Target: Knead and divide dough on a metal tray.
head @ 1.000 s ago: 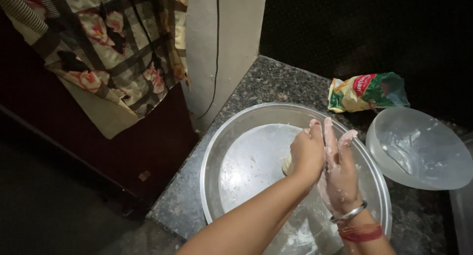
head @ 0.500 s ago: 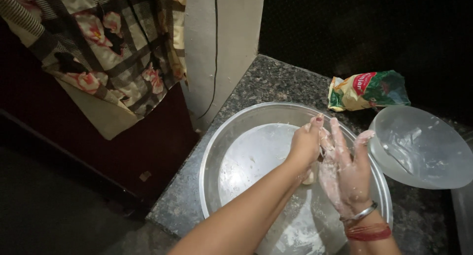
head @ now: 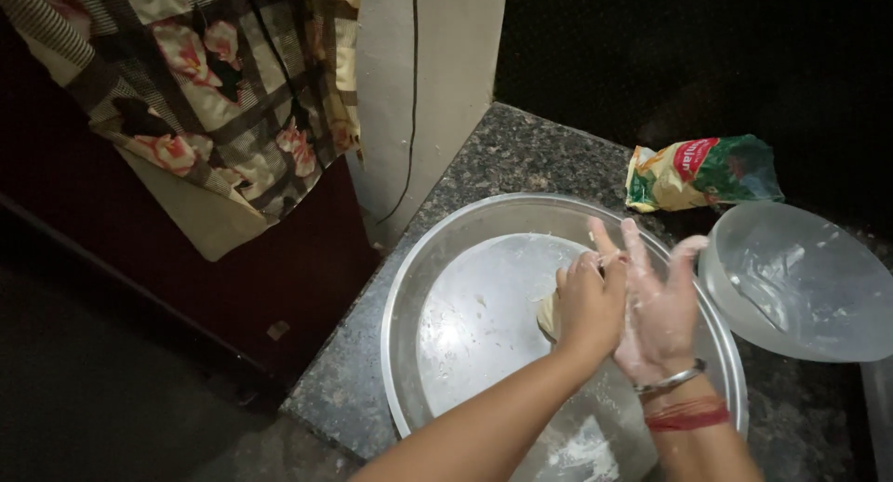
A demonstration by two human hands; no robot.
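A wide steel plate [head: 419, 352] dusted with flour sits on the speckled stone counter. A pale lump of dough [head: 547, 316] lies in it, mostly hidden under my left hand. My left hand [head: 590, 307] is curled with its fingers closed, pressed against the palm side of my right hand. My right hand [head: 657, 305] is upright above the plate, fingers spread and coated with white sticky dough. It holds nothing. A metal bangle and a red thread circle its wrist.
A clear plastic bowl [head: 800, 282] stands just right of the plate, and a yellow-green packet [head: 699, 171] lies behind it. A pale wall corner with a black wire [head: 414, 91] and a checked floral cloth [head: 214, 100] are at the left. The counter edge drops off at the lower left.
Both hands rested together on the dough a second ago. My right hand has since risen and spread its fingers, while my left hand has stayed against it, sliding slightly along its palm.
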